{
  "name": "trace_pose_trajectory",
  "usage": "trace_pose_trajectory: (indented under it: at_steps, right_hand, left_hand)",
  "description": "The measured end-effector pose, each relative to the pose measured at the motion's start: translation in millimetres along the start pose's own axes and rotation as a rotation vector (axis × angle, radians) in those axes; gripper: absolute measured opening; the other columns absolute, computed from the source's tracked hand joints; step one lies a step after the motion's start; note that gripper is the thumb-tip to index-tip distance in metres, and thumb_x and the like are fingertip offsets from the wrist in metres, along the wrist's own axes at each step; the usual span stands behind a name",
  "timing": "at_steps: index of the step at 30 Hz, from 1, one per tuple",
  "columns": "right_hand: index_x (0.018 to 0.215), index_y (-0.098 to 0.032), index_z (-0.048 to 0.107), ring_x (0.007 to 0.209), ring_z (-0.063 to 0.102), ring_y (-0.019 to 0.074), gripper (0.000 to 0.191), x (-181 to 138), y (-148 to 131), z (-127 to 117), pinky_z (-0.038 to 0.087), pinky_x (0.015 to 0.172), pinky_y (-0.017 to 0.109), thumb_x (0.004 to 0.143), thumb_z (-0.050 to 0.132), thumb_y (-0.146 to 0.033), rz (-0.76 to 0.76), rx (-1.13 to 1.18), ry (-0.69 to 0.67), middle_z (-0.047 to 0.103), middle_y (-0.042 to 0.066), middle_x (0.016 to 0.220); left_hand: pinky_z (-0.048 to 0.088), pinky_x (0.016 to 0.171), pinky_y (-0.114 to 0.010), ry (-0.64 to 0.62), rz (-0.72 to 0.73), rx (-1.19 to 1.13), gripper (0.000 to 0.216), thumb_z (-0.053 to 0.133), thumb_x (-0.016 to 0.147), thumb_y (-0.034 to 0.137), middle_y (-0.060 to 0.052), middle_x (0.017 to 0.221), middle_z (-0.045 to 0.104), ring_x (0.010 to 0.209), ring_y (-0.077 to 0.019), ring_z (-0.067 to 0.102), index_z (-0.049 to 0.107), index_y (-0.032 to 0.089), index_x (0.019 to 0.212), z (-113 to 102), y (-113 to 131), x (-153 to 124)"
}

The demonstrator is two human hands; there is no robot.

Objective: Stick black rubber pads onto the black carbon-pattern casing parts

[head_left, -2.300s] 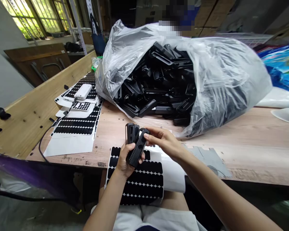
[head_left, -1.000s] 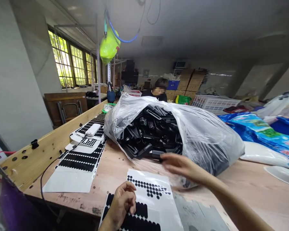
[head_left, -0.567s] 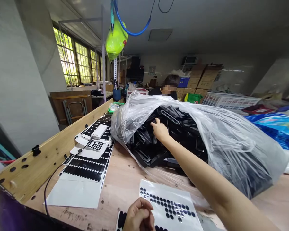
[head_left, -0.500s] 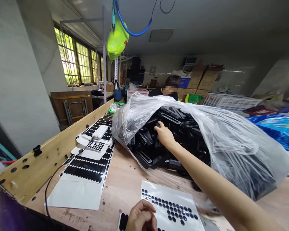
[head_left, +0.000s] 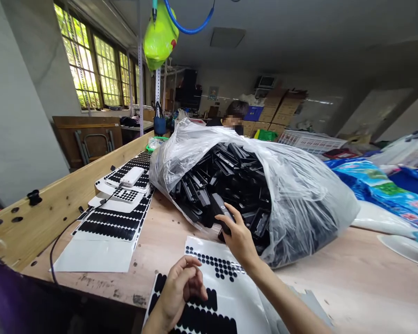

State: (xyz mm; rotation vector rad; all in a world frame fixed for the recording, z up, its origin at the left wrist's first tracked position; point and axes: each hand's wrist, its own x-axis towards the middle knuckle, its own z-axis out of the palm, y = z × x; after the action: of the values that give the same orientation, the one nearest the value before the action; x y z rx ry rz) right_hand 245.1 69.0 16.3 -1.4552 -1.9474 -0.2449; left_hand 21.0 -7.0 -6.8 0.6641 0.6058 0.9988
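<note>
My right hand (head_left: 239, 234) grips a black plastic part (head_left: 216, 206), oblong with a ridged end and a small round spot, at the mouth of a clear plastic bag (head_left: 296, 199). Many similar black parts (head_left: 226, 162) fill the bag, which lies on its side. Loosely curled and empty, with its fingers apart, my left hand (head_left: 181, 290) hovers above a sheet of black oblong stickers (head_left: 209, 320). Beyond it lies a white sheet with round black stickers (head_left: 225, 269), partly behind my right forearm.
On the left, more sticker sheets (head_left: 107, 222) carry a white power bank-like box (head_left: 132, 176) with a black cable. A wooden board (head_left: 66, 204) edges the table there. A person (head_left: 235, 116) sits behind the bag. A blue patterned bag (head_left: 372, 185) lies right.
My right hand has drawn back toward me from inside the bag, now with a black plastic part. My left hand has risen and opened somewhat. The view has shifted slightly.
</note>
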Motion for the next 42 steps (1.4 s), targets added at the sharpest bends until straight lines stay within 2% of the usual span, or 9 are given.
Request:
trace_pose_trajectory:
  at_steps: [4, 8, 12, 19, 24, 29, 34, 39, 42]
  right_hand:
    - [0.127, -0.025, 0.068, 0.148, 0.051, 0.0291, 0.043, -24, -7, -2, 0.053, 0.113, 0.044, 0.094, 0.046, -0.009, -0.010, 0.025, -0.025, 0.040, 0.014, 0.166]
    - [0.145, -0.024, 0.058, 0.144, 0.052, 0.0404, 0.055, -41, 9, -4, 0.041, 0.115, 0.069, 0.090, 0.060, -0.022, 0.060, -0.012, -0.097, 0.047, 0.021, 0.160]
    - [0.137, -0.022, 0.064, 0.141, 0.049, 0.0473, 0.047, -54, 27, -19, 0.025, 0.113, 0.083, 0.094, 0.060, -0.040, 0.185, -0.088, -0.079, 0.053, 0.023, 0.153]
    - [0.099, -0.023, 0.079, 0.106, 0.059, 0.0374, 0.034, -64, 13, -34, 0.033, 0.117, 0.067, 0.094, 0.065, -0.053, 0.225, -0.081, -0.110, 0.068, 0.015, 0.105]
    - [0.095, -0.023, 0.082, 0.105, 0.056, 0.0393, 0.034, -51, 4, -28, 0.030, 0.118, 0.068, 0.095, 0.064, -0.051, 0.271, 0.041, -0.165, 0.069, 0.016, 0.101]
    - [0.090, -0.024, 0.082, 0.104, 0.059, 0.0389, 0.037, -40, -8, -30, 0.039, 0.112, 0.064, 0.085, 0.073, -0.059, 0.327, 0.273, -0.264, 0.074, 0.015, 0.095]
    - [0.100, -0.021, 0.080, 0.091, 0.069, 0.0300, 0.055, -43, -28, -60, 0.059, 0.087, 0.051, 0.098, 0.051, -0.068, 0.551, 0.593, -0.325, 0.077, 0.013, 0.097]
    - [0.089, -0.022, 0.082, 0.073, 0.068, 0.0156, 0.047, -54, -67, -79, 0.057, 0.055, 0.023, 0.066, 0.093, -0.061, 1.208, 1.457, -0.394, 0.076, 0.004, 0.083]
    - [0.087, -0.022, 0.084, 0.074, 0.071, 0.0135, 0.044, -59, -89, -73, 0.061, 0.063, 0.021, 0.059, 0.100, -0.052, 1.322, 1.562, -0.385, 0.077, 0.002, 0.083]
  left_hand:
    - [0.055, 0.066, -0.029, 0.004, 0.035, 0.117, 0.041, 0.083, 0.078, 0.045, -0.002, 0.083, 0.068, 0.065, -0.0171, 0.072, 0.066, 0.016, 0.101, 7, 3, -3]
    - [0.056, 0.068, -0.030, 0.005, 0.049, 0.154, 0.041, 0.084, 0.077, 0.044, -0.002, 0.085, 0.067, 0.067, -0.0173, 0.072, 0.067, 0.016, 0.102, 11, 8, -6]
    - [0.058, 0.070, -0.031, 0.008, 0.040, 0.130, 0.037, 0.083, 0.079, 0.041, -0.002, 0.085, 0.067, 0.069, -0.0171, 0.072, 0.068, 0.016, 0.102, 13, 11, -7]
    - [0.059, 0.071, -0.031, 0.002, 0.036, 0.135, 0.034, 0.083, 0.080, 0.039, -0.002, 0.085, 0.068, 0.069, -0.0169, 0.072, 0.070, 0.015, 0.101, 14, 12, -5]
    - [0.060, 0.070, -0.030, 0.014, 0.026, 0.138, 0.034, 0.083, 0.080, 0.039, -0.002, 0.084, 0.069, 0.070, -0.0169, 0.072, 0.069, 0.016, 0.100, 15, 11, -5]
    - [0.060, 0.071, -0.030, 0.007, 0.012, 0.130, 0.033, 0.083, 0.081, 0.039, -0.003, 0.085, 0.069, 0.071, -0.0172, 0.073, 0.069, 0.016, 0.099, 14, 10, -5]
    - [0.061, 0.074, -0.032, -0.019, 0.020, 0.120, 0.032, 0.081, 0.086, 0.041, -0.005, 0.090, 0.069, 0.075, -0.0184, 0.074, 0.072, 0.016, 0.104, 10, 7, -3]
    - [0.063, 0.082, -0.038, -0.077, 0.107, 0.101, 0.051, 0.068, 0.093, 0.065, -0.010, 0.116, 0.069, 0.100, -0.0263, 0.073, 0.076, 0.020, 0.116, 6, 3, -4]
    - [0.059, 0.096, -0.039, -0.146, 0.132, 0.139, 0.065, 0.065, 0.090, 0.074, -0.013, 0.130, 0.070, 0.120, -0.0302, 0.067, 0.073, 0.022, 0.129, 4, 2, -5]
